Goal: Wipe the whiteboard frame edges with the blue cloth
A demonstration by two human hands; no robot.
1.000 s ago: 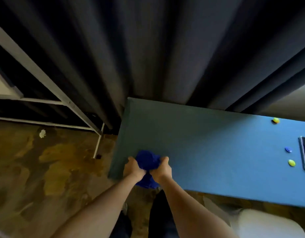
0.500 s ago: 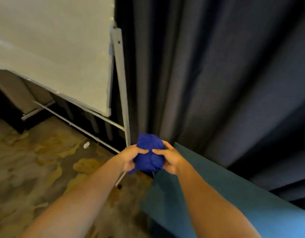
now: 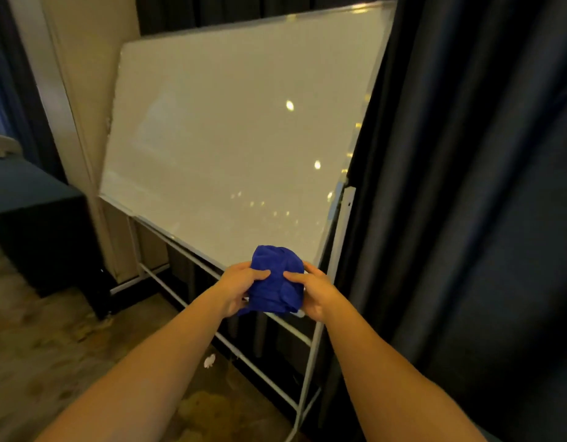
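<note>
A bunched blue cloth (image 3: 276,279) is held between both hands in front of the whiteboard's lower right corner. My left hand (image 3: 239,287) grips its left side and my right hand (image 3: 317,291) grips its right side. The whiteboard (image 3: 231,132) is large, white and tilted, with a thin silver frame (image 3: 370,97) around it. It rests on a white metal stand (image 3: 311,358). The cloth hides part of the frame's bottom edge near the corner; I cannot tell whether it touches the frame.
Dark curtains (image 3: 467,186) hang right of and behind the board. A dark cabinet (image 3: 36,218) stands at the left by a beige wall pillar (image 3: 84,74). A small white scrap (image 3: 209,361) lies on the patterned carpet (image 3: 36,346) under the stand.
My view has swung up and left from the blue table to the whiteboard. Both hands lifted the cloth off the table edge and carried it to the board's lower right corner.
</note>
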